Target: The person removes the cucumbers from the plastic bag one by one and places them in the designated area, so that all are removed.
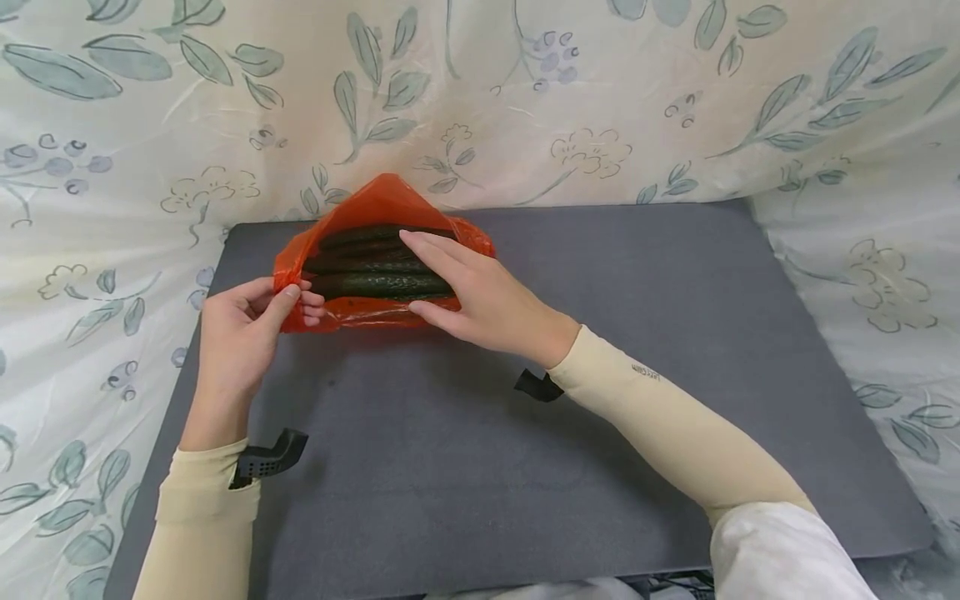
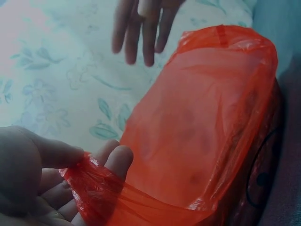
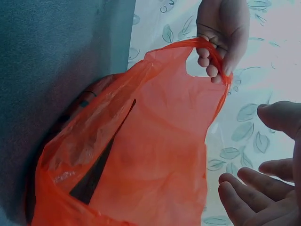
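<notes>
Between fingers of the left hand, the red bag's edge.

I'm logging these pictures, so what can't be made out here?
Head view: right ends of some long dark green cucumbers, behind the right hand.
Head view: dark lettering on the cream fabric right sleeve, too small.
Left wrist view: contents of the red plastic bag, veiled by its wall.

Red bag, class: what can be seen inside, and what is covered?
Several dark green cucumbers lie side by side in the red bag. The right hand's fingers cover part of them; the bag's bottom is hidden.
</notes>
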`<act>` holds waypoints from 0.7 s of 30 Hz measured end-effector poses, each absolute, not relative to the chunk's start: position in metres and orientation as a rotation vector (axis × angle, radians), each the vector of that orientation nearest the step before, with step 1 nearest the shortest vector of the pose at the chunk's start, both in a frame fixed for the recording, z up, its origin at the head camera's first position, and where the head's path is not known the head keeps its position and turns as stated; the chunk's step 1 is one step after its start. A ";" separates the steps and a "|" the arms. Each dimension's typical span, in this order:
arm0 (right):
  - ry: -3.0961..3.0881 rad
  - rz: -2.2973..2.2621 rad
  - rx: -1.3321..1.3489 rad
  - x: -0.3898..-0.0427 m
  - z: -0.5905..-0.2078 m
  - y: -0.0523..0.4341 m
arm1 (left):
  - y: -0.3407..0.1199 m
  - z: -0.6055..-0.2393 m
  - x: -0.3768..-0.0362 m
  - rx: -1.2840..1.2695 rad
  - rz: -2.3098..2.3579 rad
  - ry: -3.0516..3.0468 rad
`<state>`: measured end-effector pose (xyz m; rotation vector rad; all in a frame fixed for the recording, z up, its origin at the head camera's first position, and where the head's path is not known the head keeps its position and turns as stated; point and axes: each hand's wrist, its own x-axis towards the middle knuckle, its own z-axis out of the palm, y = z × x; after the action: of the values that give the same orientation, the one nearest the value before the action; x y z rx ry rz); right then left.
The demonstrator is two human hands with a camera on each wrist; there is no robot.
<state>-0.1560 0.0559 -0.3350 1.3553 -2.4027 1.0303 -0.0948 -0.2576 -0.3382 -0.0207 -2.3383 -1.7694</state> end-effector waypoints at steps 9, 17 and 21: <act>-2.521 1.023 1.342 -0.167 -0.346 0.037 | -0.260 -0.340 -0.091 -0.033 -1.771 -2.341; -2.661 0.915 1.400 -0.167 -0.362 0.018 | -0.258 -0.338 -0.090 -0.051 -1.793 -2.309; -2.695 0.894 1.412 -0.167 -0.368 0.011 | -0.258 -0.339 -0.090 -0.054 -1.785 -2.310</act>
<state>-0.1670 0.0112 -0.3676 1.4124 -2.6954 0.8943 -0.0899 -0.2579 -0.3386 -0.0545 -2.3104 -1.7853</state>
